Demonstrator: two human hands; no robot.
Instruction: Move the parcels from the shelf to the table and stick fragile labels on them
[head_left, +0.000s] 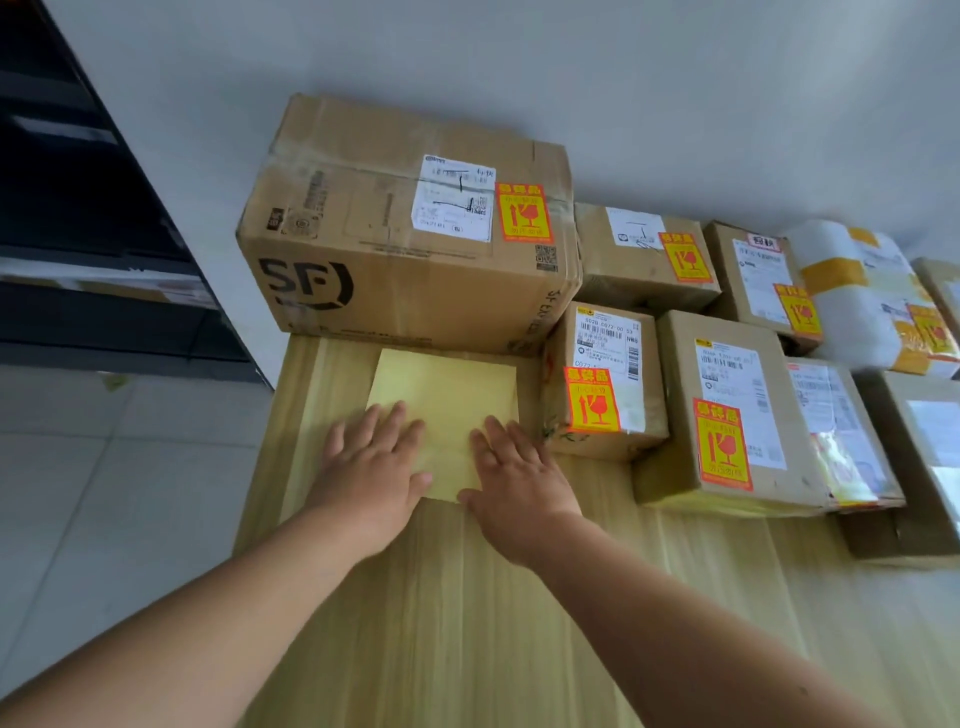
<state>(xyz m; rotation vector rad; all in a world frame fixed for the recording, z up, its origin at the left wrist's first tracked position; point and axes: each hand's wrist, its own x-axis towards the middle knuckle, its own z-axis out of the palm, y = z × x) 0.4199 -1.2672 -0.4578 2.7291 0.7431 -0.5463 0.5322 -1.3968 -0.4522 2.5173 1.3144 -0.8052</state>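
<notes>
A pale yellow backing sheet (447, 395) lies flat on the wooden table (467, 597), just in front of a large SF cardboard box (395, 249). My left hand (371, 462) rests on the sheet's near left part with fingers spread straight. My right hand (511, 473) presses on its near right corner, fingers straight too. Several cardboard parcels stand to the right, each with an orange fragile label: a small box (602, 384), a wider box (727, 415), and a box behind (644, 254). The SF box bears a label (522, 213) as well.
More parcels crowd the right edge, among them a white wrapped parcel (862, 296) and a box (914, 467) at the table's right. A dark shelf (78, 208) stands at the left against the white wall. Grey tiled floor (119, 493) lies beside the table's left edge.
</notes>
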